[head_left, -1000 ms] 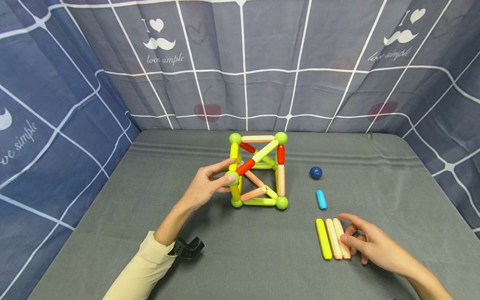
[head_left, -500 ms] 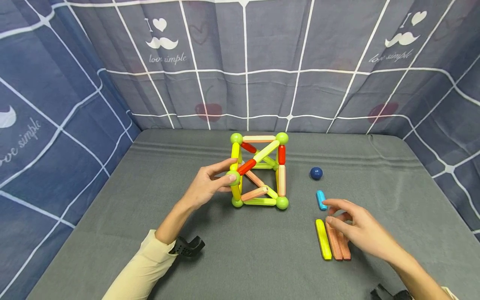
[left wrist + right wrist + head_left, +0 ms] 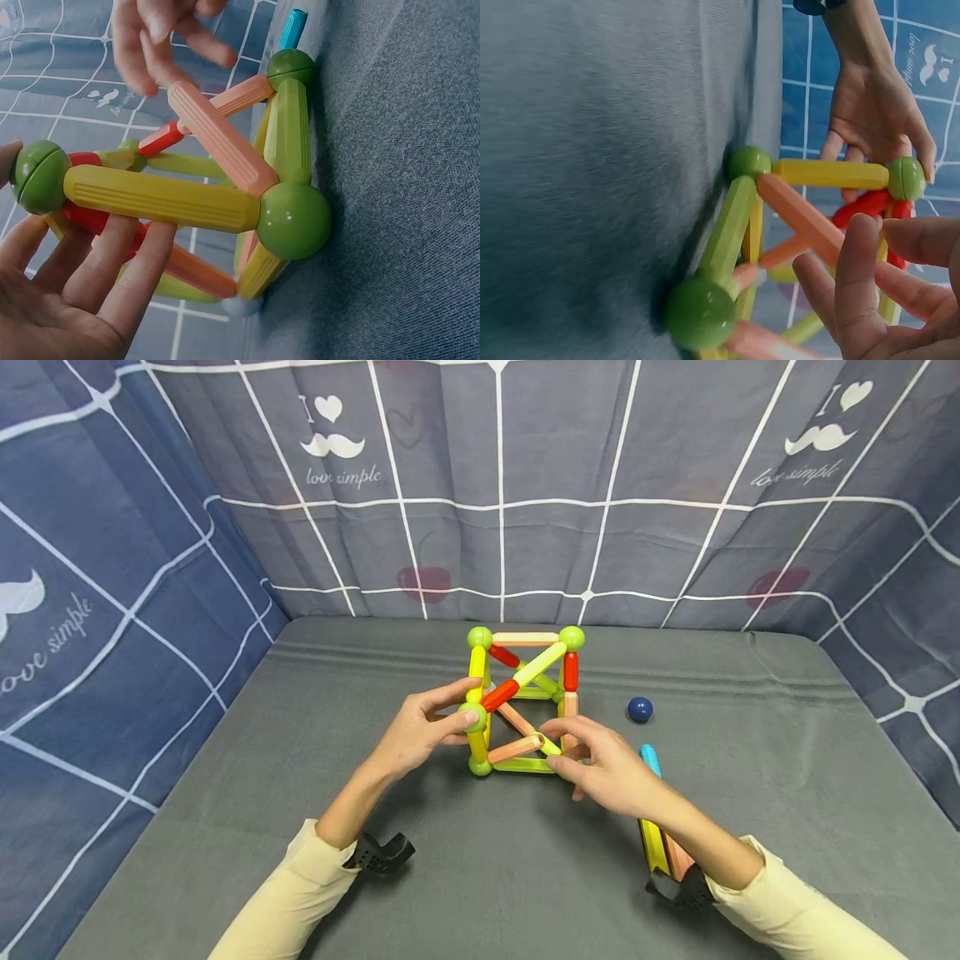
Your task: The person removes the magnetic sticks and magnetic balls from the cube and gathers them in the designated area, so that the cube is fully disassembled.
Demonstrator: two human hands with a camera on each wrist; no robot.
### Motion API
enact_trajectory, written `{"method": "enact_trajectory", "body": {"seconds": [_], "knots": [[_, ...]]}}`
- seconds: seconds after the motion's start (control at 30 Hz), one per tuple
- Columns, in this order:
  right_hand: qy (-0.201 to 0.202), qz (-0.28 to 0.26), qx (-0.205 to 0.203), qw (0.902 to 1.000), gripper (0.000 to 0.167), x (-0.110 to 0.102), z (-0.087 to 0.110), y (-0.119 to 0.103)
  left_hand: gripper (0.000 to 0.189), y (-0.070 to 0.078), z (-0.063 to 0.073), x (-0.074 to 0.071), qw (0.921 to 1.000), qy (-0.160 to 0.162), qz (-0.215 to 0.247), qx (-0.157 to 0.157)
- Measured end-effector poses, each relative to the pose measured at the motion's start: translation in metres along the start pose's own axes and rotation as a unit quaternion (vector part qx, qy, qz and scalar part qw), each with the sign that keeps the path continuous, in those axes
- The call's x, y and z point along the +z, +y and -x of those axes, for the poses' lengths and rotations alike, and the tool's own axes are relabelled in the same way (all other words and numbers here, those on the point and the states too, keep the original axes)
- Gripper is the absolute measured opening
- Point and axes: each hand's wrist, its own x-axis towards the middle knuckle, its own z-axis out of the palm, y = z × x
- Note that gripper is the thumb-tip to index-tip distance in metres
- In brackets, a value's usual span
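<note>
A cube-shaped frame of magnetic rods and green balls stands mid-table. My left hand pinches the green ball at its front upper left corner, thumb on the near side. From the front lower left ball, a salmon rod slants up to a free end, seen large in the left wrist view. My right hand is at the frame's right front, thumb and forefinger spread either side of that free end. In the right wrist view its fingers overlap the rod's end. Right palm and forearm hide the frame's lower right corner.
To the right lie a dark blue ball and a short light blue rod. A yellow rod and salmon rods lie partly under my right forearm. A checked curtain surrounds the grey table.
My right hand has moved left and away from me, from the loose rods past the light blue rod to the frame. My left hand keeps its pinch on the green ball.
</note>
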Motion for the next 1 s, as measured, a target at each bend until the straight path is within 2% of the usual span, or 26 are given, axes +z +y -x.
{"method": "enact_trajectory", "body": {"seconds": [0.13, 0.27, 0.47, 0.6, 0.73, 0.9, 1.0], "knots": [[-0.012, 0.014, -0.008, 0.9998, 0.027, 0.004, -0.017, -0.001, 0.052, 0.001, 0.0, 0.001, 1.0, 0.001, 0.003, 0.0], [-0.023, 0.023, 0.003, 0.9995, 0.021, 0.005, -0.023, 0.0, 0.051, 0.001, 0.0, 0.001, 1.0, 0.005, 0.006, 0.0], [-0.026, 0.013, 0.008, 0.9995, 0.019, 0.006, -0.02, 0.01, 0.051, 0.0, 0.0, 0.0, 0.9999, 0.003, 0.015, -0.001], [-0.025, 0.019, 0.012, 0.9994, 0.018, 0.006, -0.018, 0.016, 0.051, -0.001, 0.001, -0.001, 0.9999, 0.004, 0.01, 0.004], [-0.02, 0.001, 0.016, 0.9997, 0.017, 0.008, -0.016, 0.019, 0.052, -0.001, 0.001, -0.001, 1.0, 0.002, 0.004, 0.006], [0.0, -0.022, 0.023, 0.9995, 0.018, 0.01, -0.012, 0.02, 0.052, -0.002, 0.001, -0.001, 1.0, 0.002, 0.002, 0.006], [0.028, -0.043, 0.024, 0.9984, 0.019, 0.009, -0.008, 0.02, 0.051, -0.002, 0.001, -0.001, 1.0, 0.002, 0.004, 0.007]]}}
